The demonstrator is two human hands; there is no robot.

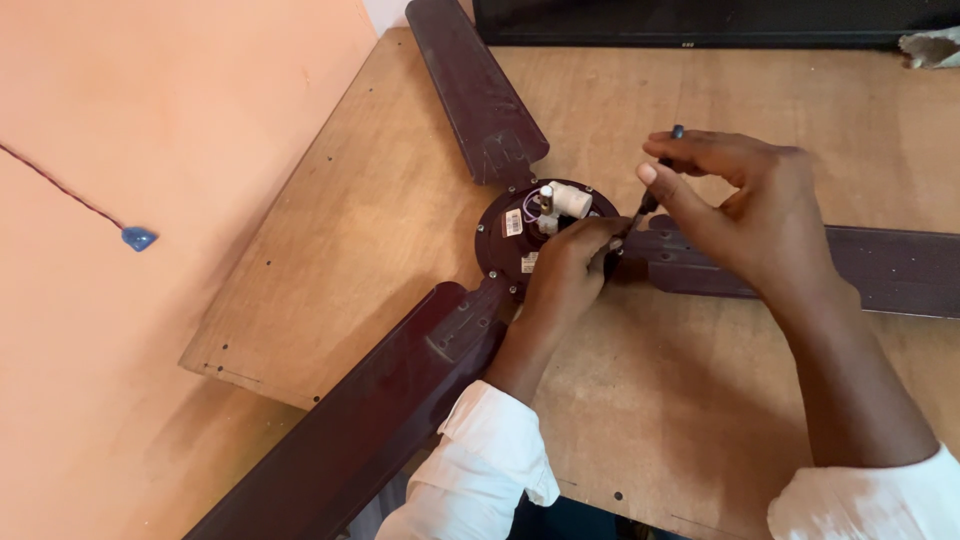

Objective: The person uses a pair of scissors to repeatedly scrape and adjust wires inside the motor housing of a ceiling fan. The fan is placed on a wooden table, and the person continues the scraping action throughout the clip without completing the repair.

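Note:
A dark maroon ceiling fan lies on a plywood board [380, 200], its round motor hub [510, 235] in the middle with a white capacitor [568, 200] and thin wires on top. One blade [475, 90] points away, one [370, 420] runs toward me at the lower left, one [890, 270] goes right. My left hand [568, 268] rests on the hub's right side, fingers pinched near the right blade's root. My right hand [740, 205] grips a dark screwdriver [655, 180], its tip angled down to where my left fingers meet.
The board lies on an orange floor [120, 350]. A thin red wire with a blue end piece [138, 238] lies on the floor at the left. A long black object [700, 25] runs along the board's far edge. Crumpled paper [935, 48] sits at the top right.

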